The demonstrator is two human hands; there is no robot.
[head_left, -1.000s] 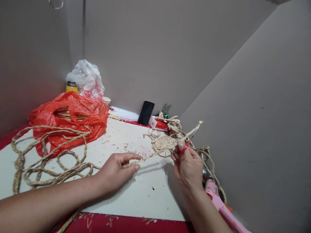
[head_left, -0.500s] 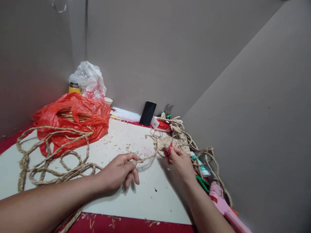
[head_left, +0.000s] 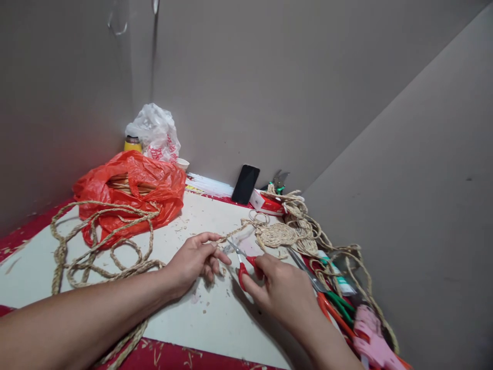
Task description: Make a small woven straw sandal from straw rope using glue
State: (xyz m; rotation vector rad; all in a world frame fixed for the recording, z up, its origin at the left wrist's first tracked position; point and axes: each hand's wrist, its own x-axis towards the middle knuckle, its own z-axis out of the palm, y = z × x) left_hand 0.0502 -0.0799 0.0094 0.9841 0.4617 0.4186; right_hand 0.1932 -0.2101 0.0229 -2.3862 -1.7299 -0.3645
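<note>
Straw braid [head_left: 231, 235] uncut: our left hand [head_left: 192, 261] pinched it, our right hand [head_left: 283, 293] gripped red scissors [head_left: 242, 260] just beside.

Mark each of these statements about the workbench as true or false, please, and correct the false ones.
1. The left hand pinches the braided straw rope. True.
2. The right hand holds green-handled scissors. False: it holds the red-handled scissors, with their blades pointing toward the rope near the left fingertips.
3. A black phone leans against the back wall. True.
4. The orange plastic bag lies to the right of the phone. False: it lies to the left, near the corner.
5. A pink tool lies at the right edge of the table, near the right forearm. True.
</note>
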